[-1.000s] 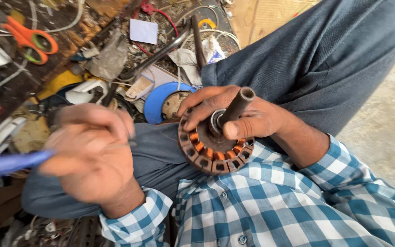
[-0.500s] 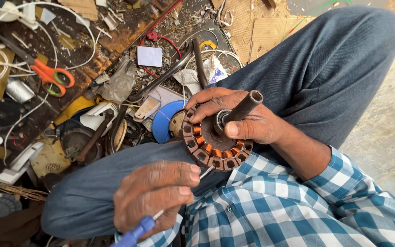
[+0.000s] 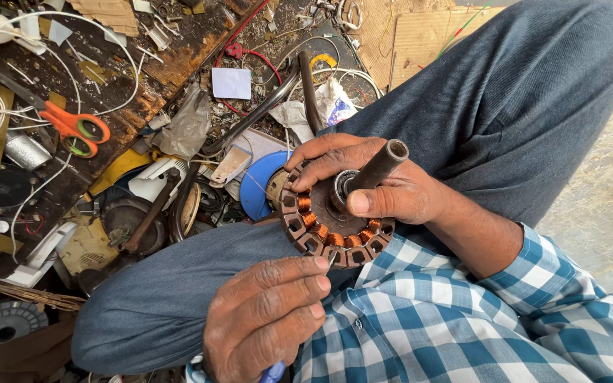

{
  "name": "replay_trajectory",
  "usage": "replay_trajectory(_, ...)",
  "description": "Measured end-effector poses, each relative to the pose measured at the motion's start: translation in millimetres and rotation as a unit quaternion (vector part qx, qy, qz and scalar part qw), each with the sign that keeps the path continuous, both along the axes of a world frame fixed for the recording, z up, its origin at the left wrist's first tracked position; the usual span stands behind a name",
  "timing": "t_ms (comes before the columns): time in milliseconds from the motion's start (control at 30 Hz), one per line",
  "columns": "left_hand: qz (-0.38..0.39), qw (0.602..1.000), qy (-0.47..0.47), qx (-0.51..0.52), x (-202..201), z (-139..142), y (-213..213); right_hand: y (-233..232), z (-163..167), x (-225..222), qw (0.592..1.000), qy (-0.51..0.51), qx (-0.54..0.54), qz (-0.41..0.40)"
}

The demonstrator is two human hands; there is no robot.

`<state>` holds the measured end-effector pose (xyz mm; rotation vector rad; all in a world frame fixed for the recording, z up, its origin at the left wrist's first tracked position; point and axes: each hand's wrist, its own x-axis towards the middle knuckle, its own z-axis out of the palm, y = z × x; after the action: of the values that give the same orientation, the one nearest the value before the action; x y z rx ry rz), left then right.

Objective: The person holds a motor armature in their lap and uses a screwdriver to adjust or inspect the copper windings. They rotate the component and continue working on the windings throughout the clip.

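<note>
My right hand (image 3: 384, 188) holds a round motor stator (image 3: 324, 227) with copper windings on my lap. Its thumb presses by the dark metal shaft (image 3: 381, 164) that sticks up from the stator's centre, and its fingers curl over the far rim. My left hand (image 3: 267, 315) is closed around a blue-handled tool (image 3: 272, 372). Most of the tool is hidden in the fist. Its thin metal tip touches the stator's near rim. I wear grey trousers and a blue checked shirt.
A cluttered work surface lies to the left: orange-handled scissors (image 3: 72, 128), white and red wires, a blue disc (image 3: 260, 184), a curved metal tube (image 3: 250, 117), a white card (image 3: 230, 83), scrap parts. Bare concrete floor (image 3: 604, 213) shows at the right.
My left hand has moved with the tool from the left toward the stator's near rim, and the tip now meets it. The right hand keeps its hold on the stator.
</note>
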<state>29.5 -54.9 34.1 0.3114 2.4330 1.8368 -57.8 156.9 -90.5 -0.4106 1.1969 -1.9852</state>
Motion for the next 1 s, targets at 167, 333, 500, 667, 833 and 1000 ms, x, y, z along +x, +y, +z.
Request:
replay_trajectory(167, -0.044, 0.999, 0.017, -0.018, -5.7, 2.1, -3.3, -0.2, -1.4, 0.7, 1.0, 0.001, 0.009, -0.003)
replay_trajectory(333, -0.054, 0.998, 0.036, -0.02, -7.4, 2.7, -3.5, 0.1, 0.7, -0.6, 0.999, -0.032, 0.007, 0.0)
replay_trajectory(500, -0.054, 0.996, 0.071, -0.027, -9.6, 3.1, 0.0, -0.6, 2.8, -2.2, 0.998, -0.067, -0.012, 0.003)
replay_trajectory(667, -0.021, 0.996, 0.074, -0.051, -10.4, 9.6, -1.3, -0.9, 3.3, -2.0, 0.995, -0.093, -0.02, 0.006)
replay_trajectory(833, -0.017, 0.999, 0.049, -0.017, -8.3, 6.4, -2.1, -0.4, 2.1, -0.5, 0.996, -0.083, -0.015, -0.001)
replay_trajectory(1000, -0.041, 0.998, 0.039, -0.036, -5.2, 1.5, -1.4, -3.3, -1.5, 1.9, 0.997, -0.07, -0.006, -0.011)
